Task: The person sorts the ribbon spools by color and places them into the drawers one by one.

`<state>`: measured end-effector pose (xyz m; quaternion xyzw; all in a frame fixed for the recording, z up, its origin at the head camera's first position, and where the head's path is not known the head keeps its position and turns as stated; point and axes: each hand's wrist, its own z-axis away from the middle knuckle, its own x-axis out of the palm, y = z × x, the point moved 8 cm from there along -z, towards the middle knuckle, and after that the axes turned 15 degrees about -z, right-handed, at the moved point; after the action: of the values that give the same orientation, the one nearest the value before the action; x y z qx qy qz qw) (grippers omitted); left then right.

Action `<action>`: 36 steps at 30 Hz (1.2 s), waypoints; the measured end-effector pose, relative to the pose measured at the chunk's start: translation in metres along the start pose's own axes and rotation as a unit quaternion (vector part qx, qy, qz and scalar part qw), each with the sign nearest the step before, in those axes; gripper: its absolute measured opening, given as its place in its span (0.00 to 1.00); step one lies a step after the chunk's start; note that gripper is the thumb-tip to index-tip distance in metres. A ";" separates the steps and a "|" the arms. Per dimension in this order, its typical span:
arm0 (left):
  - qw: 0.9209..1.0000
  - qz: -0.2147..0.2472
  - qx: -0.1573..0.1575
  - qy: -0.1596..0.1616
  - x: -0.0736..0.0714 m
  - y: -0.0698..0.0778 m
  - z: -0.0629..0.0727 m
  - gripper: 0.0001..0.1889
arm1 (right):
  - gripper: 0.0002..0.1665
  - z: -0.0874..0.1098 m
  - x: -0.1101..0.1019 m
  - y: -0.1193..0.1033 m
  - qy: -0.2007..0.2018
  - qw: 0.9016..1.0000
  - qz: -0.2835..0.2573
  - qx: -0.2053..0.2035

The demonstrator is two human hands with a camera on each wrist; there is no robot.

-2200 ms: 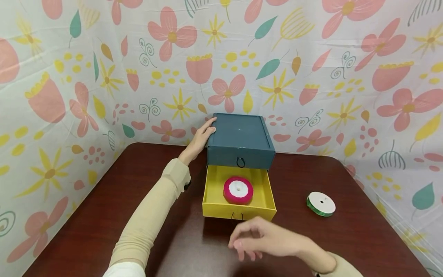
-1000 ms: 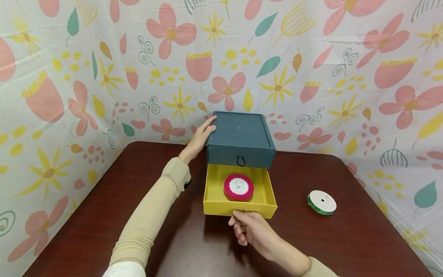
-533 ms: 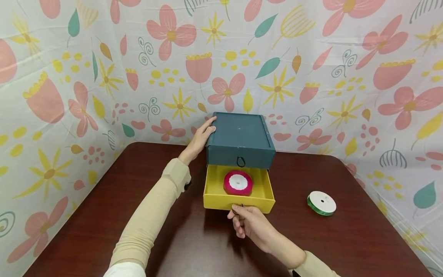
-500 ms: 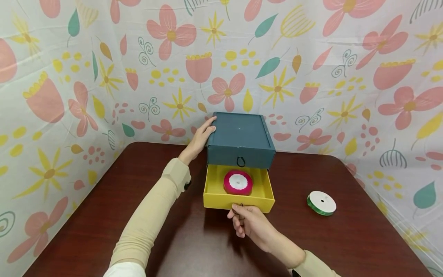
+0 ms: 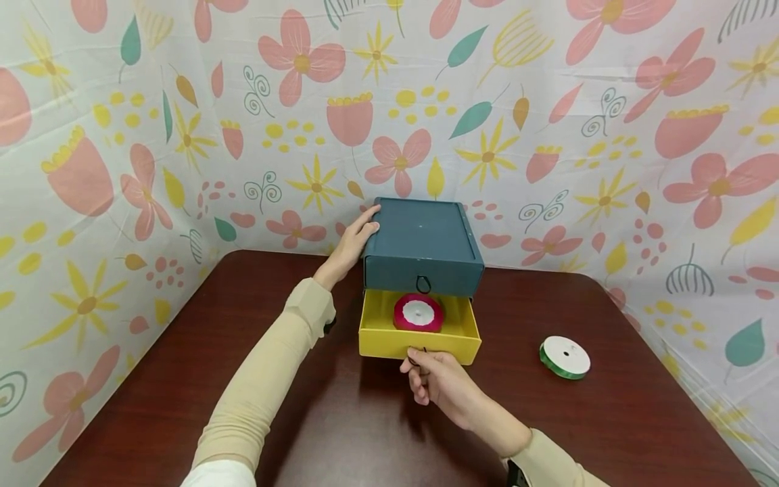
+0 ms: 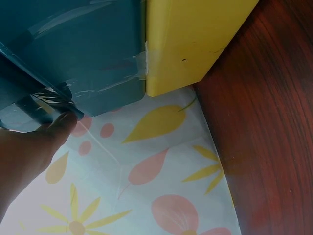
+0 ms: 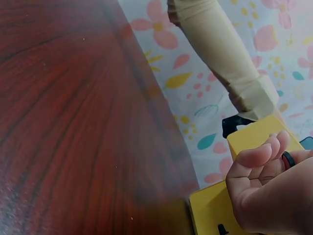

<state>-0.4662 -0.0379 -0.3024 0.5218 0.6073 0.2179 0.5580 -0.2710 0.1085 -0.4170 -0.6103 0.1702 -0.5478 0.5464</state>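
Observation:
In the head view, a dark blue drawer box (image 5: 422,226) stands at the table's back edge. Its yellow lower drawer (image 5: 383,343) sticks out part way, with a magenta ribbon roll (image 5: 418,312) with a white centre lying flat inside. My right hand (image 5: 447,389) pinches the drawer's black cord loop (image 5: 416,358) between thumb and fingers. The left hand (image 5: 349,247) rests against the box's left side, fingers reaching along its top edge. From the left wrist, a digit (image 6: 61,127) touches the blue casing (image 6: 98,54), above yellow casing (image 6: 181,44).
A green ribbon roll (image 5: 564,357) with white faces lies on the dark red-brown table (image 5: 523,419), right of the drawer. Another black cord loop (image 5: 422,284) hangs on the blue upper front. Flower-printed cloth (image 5: 548,101) rises behind and beside the table.
My right hand has come up to the yellow drawer, taken hold of its cord loop and moved forward with it. The drawer has slid further into the box. The left hand keeps its place.

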 end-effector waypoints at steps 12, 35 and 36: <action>1.000 -0.010 0.002 0.001 -0.001 0.000 -0.002 0.29 | 0.19 -0.011 -0.008 -0.007 -0.002 1.000 0.005 0.000; 1.000 -0.013 0.004 -0.001 0.000 0.000 0.000 0.28 | 0.20 -0.028 -0.018 -0.015 0.001 1.000 0.016 -0.005; 1.000 -0.013 0.004 -0.001 0.000 0.000 0.000 0.29 | 0.20 -0.029 -0.018 -0.016 0.001 1.000 0.016 -0.005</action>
<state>-0.4664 -0.0375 -0.3020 0.5165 0.6142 0.2072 0.5595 -0.3079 0.1148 -0.4178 -0.6097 0.1836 -0.5389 0.5516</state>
